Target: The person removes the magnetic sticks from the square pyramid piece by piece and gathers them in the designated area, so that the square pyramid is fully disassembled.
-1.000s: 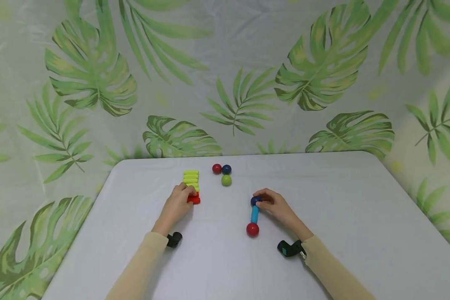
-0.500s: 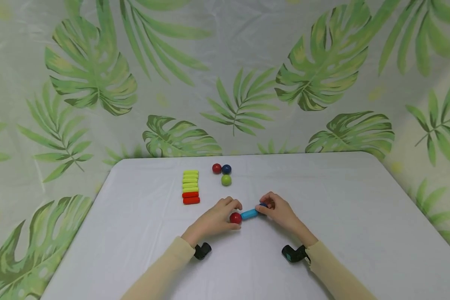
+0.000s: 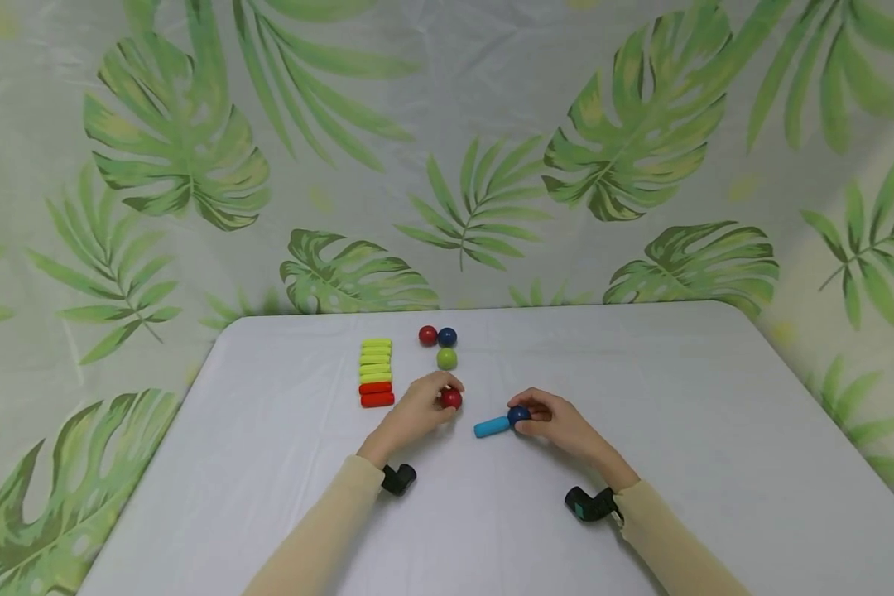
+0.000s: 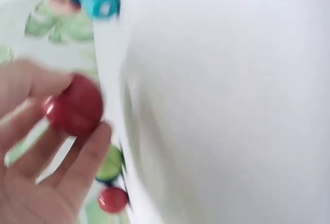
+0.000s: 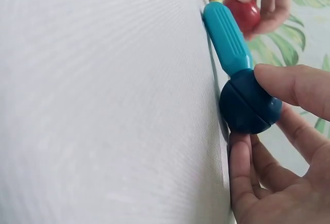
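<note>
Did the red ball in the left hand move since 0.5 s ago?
Yes. The red ball came off the blue rod and moved up-left, toward the green ball.

My left hand (image 3: 415,411) holds a red ball (image 3: 451,398) just in front of the green ball (image 3: 447,358) on the white table (image 3: 685,397). My right hand (image 3: 559,422) pinches the dark blue ball (image 3: 519,415) joined to a light blue stick (image 3: 492,426). Yellow and red sticks (image 3: 376,372) lie in a row at the left.
</note>
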The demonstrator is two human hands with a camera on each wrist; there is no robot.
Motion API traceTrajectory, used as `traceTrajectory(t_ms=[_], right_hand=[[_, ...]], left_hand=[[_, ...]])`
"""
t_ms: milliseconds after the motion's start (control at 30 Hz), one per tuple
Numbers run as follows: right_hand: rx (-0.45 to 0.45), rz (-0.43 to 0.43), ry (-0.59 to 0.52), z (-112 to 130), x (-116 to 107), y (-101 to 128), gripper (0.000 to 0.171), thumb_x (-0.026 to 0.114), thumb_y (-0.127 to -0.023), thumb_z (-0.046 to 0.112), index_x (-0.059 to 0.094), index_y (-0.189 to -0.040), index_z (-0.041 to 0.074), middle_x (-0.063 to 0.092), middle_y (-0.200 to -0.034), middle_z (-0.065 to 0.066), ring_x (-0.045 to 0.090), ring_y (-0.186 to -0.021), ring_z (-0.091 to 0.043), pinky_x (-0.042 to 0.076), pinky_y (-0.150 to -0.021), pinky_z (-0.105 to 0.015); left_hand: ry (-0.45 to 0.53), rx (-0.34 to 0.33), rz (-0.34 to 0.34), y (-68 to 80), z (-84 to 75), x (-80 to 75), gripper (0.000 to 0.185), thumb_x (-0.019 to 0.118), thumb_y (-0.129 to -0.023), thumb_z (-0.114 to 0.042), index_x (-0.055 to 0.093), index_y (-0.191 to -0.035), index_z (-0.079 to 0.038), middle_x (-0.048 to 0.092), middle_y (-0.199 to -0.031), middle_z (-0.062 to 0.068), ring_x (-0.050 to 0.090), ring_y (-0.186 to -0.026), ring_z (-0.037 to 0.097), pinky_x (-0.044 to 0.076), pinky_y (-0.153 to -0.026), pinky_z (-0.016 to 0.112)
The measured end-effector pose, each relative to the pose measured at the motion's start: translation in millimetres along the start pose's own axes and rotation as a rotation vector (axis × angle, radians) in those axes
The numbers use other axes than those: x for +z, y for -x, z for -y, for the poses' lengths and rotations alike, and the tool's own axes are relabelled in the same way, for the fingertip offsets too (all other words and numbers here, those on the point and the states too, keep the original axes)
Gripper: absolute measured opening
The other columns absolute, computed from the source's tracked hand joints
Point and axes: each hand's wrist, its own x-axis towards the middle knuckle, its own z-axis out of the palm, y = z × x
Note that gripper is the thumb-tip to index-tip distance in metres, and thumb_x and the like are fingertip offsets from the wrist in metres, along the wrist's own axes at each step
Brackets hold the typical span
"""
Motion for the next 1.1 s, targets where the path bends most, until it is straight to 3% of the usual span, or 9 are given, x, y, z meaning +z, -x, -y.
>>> traceTrajectory(t_ms=[167,300,400,600,833,933,1000,1100], right_hand=[[-0.004,-0.001,0.000,0.4,-0.5,0.7,0.031,0.068,-0.090,0.015,0.061,-0.119,0.004,0.061,-0.112,-0.010,0.054,-0.099,-0.024,0.045,-0.085,-0.031],[-0.007,-0.007,0.013,-0.4,0.0,0.0,0.031,0.068,-0.090,0.016,0.062,-0.118,0.006,0.061,-0.112,-0.009,0.054,-0.099,-0.023,0.045,-0.085,-0.032],[-0.010,-0.008,0.016,-1.0,0.3,-0.7,0.031,0.068,-0.090,0.016,0.063,-0.118,0.006,0.061,-0.112,-0.009,0.054,-0.099,-0.023,0.044,-0.085,-0.034],[-0.010,-0.016,0.014,-0.9,-0.4,-0.4,0.031,0.068,-0.090,0.016,0.063,-0.118,0.006,0.061,-0.113,-0.010,0.053,-0.100,-0.024,0.044,-0.086,-0.037],[0.000,-0.013,0.014,7.5,2.0,0.0,0.031,0.067,-0.090,0.013,0.062,-0.119,0.004,0.061,-0.113,-0.010,0.053,-0.100,-0.024,0.043,-0.087,-0.037],[0.003,-0.006,0.007,20.4,0.6,4.0,0.030,0.066,-0.090,0.008,0.061,-0.119,0.000,0.061,-0.113,-0.014,0.053,-0.100,-0.027,0.044,-0.086,-0.036],[0.006,-0.002,-0.002,27.7,-0.8,6.3,0.030,0.065,-0.090,0.006,0.060,-0.119,-0.003,0.061,-0.113,-0.016,0.053,-0.100,-0.030,0.044,-0.085,-0.036],[0.005,0.001,-0.007,29.9,-2.2,6.9,0.030,0.065,-0.090,0.006,0.060,-0.118,-0.004,0.061,-0.112,-0.017,0.054,-0.100,-0.031,0.045,-0.085,-0.035]], left_hand=[[0.147,-0.136,-0.292,-15.7,14.2,-16.7,0.027,0.066,-0.085,0.004,0.057,-0.111,0.001,0.055,-0.109,0.013,0.056,-0.100,0.026,0.050,-0.087,0.034],[0.155,-0.237,-0.412,-30.9,21.8,-23.0,0.026,0.065,-0.086,0.003,0.056,-0.111,0.002,0.058,-0.110,0.015,0.057,-0.098,0.027,0.050,-0.085,0.035],[0.123,-0.273,-0.442,-39.6,25.7,-23.0,0.025,0.066,-0.086,0.003,0.056,-0.109,0.002,0.059,-0.109,0.017,0.058,-0.095,0.028,0.050,-0.082,0.037],[0.030,-0.276,-0.432,-51.3,34.9,-17.9,0.021,0.065,-0.087,0.000,0.056,-0.105,0.001,0.057,-0.106,0.019,0.052,-0.096,0.029,0.046,-0.084,0.038],[0.026,-0.249,-0.449,-43.0,33.4,-20.9,0.023,0.065,-0.088,-0.003,0.055,-0.109,0.000,0.051,-0.109,0.016,0.051,-0.094,0.027,0.046,-0.082,0.037],[0.029,-0.149,-0.388,-31.7,21.2,-15.3,0.024,0.065,-0.088,-0.001,0.056,-0.110,0.000,0.052,-0.107,0.014,0.053,-0.094,0.026,0.048,-0.083,0.035],[0.031,-0.059,-0.238,-23.0,10.0,-6.3,0.022,0.065,-0.089,-0.003,0.058,-0.109,-0.002,0.054,-0.106,0.011,0.054,-0.096,0.024,0.049,-0.084,0.033],[-0.002,0.039,0.052,-11.5,-8.3,11.7,0.024,0.066,-0.090,-0.009,0.059,-0.113,-0.008,0.057,-0.107,0.006,0.054,-0.097,0.020,0.048,-0.085,0.030]])
